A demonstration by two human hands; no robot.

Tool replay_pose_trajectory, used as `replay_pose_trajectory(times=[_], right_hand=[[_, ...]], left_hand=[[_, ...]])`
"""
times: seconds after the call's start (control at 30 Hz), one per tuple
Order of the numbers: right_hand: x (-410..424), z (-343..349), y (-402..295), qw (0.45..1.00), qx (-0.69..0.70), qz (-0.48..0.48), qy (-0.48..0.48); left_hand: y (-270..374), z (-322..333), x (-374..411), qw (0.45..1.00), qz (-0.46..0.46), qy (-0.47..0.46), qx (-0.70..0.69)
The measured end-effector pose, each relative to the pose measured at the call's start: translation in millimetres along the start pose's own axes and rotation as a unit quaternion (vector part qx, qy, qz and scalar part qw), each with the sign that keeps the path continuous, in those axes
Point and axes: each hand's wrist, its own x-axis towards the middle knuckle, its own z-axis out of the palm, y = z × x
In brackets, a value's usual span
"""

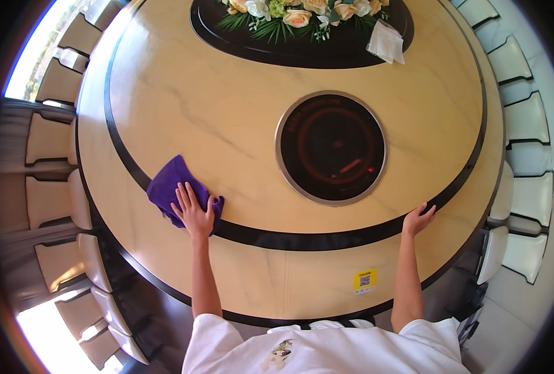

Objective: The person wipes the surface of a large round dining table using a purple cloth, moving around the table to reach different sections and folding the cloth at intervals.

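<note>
My left hand (pixel 194 210) lies flat with spread fingers on a purple cloth (pixel 165 184), at the left part of a large round marble-look table (pixel 239 276). The cloth lies partly over the table's black ring (pixel 277 240). Further right, my right hand (pixel 418 219) touches the same ring near its outer edge; fingers are slightly bent, and no object shows in it. Between and beyond the hands, a round black induction hob (pixel 331 148) with a metal rim is set into the raised middle part.
A flower arrangement (pixel 298 17) stands on a black oval base (pixel 277 51) at the far side, with a white plastic packet (pixel 385 42) on the base's edge. A yellow sticker (pixel 365 281) is on the near rim. Cream chairs (pixel 48 201) surround the table on both sides.
</note>
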Motion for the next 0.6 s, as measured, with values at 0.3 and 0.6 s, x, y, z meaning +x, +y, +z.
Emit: replay_pose_trajectory(times=[0.3,0.6], right_hand=[[41,10,26,0.998,0.05,-0.034,-0.019],[123,38,53,0.995,0.055,-0.074,-0.03]], left_hand=[[29,-7,-17,0.998,-0.043,-0.053,0.0],[91,-2,-67,0.997,-0.072,-0.026,-0.011]])
